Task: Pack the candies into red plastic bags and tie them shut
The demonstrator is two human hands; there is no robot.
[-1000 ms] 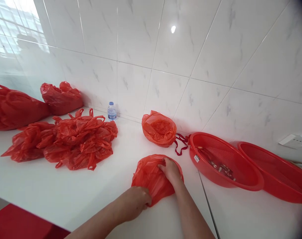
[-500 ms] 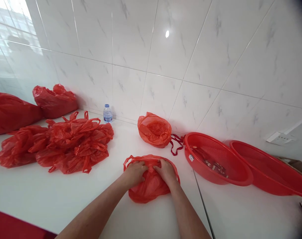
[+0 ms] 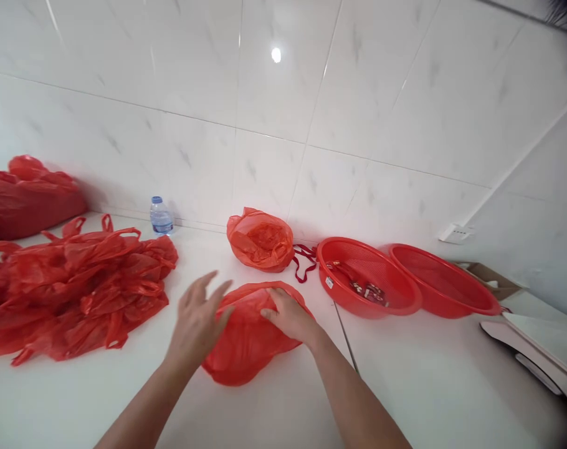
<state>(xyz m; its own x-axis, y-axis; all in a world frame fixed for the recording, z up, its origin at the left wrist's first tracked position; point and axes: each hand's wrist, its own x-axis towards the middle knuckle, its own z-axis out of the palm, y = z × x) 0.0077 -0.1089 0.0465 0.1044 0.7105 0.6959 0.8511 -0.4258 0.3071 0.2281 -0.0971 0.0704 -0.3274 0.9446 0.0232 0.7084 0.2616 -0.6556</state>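
Thin, wrinkled red bag, round-mouthed, at lower centre. Left hand: fingers spread apart, near its left edge. Right hand: at its rim; grip cannot be told. Centre right: perforated plastic basket.

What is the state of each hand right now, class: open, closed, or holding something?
Left hand: open, fingers spread, holding nothing.
Right hand: open, thumb apart from the fingers, at the mouth of the nearest red bag.
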